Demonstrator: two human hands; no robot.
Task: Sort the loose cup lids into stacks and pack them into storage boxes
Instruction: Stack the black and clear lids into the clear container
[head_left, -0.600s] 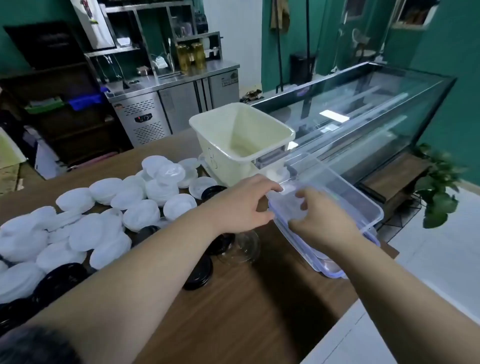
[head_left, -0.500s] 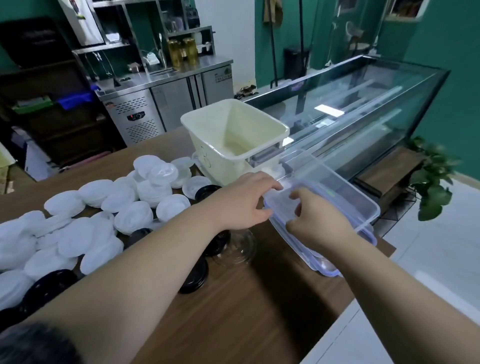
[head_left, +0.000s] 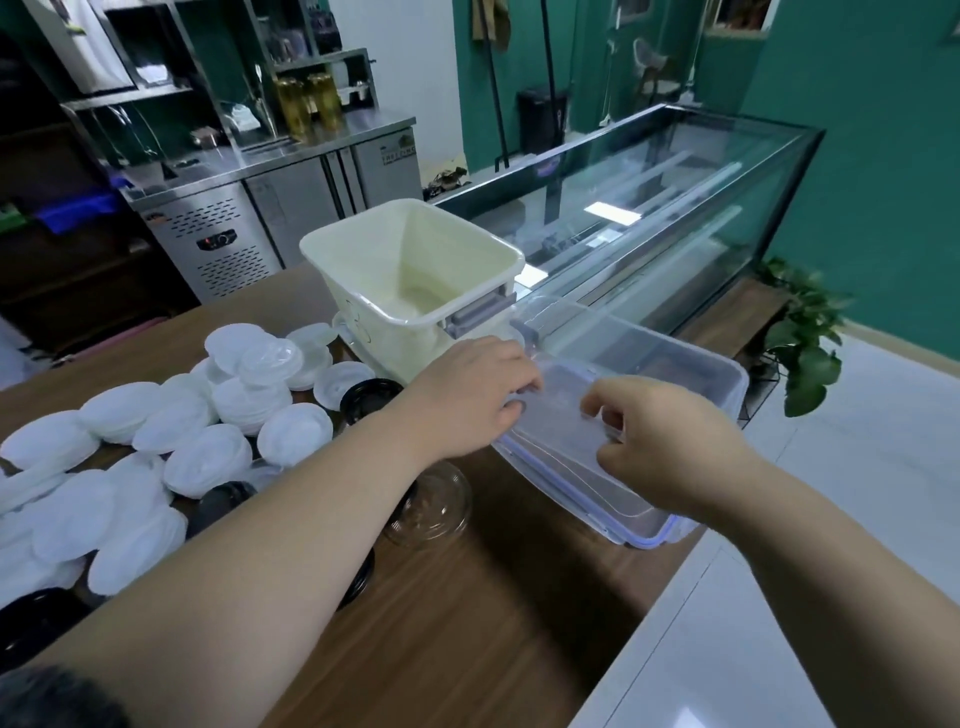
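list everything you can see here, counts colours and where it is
white lids: many, white, heaped on the table's left side
black lids: at least four, black, partly hidden among and under the white ones and the left arm
clear lids: at least two, see-through, one by the left forearm, one atop the white heap
cream bin: one, cream, table's far edge
clear storage box: one, see-through with blue trim, table's right end
wooden table: one, brown
glass display case: one, behind the table, right
steel counter: one, silver, back left
potted plant: one, green, floor right
left hand: grips the box's near corner
right hand: fingers curled over the box's near rim
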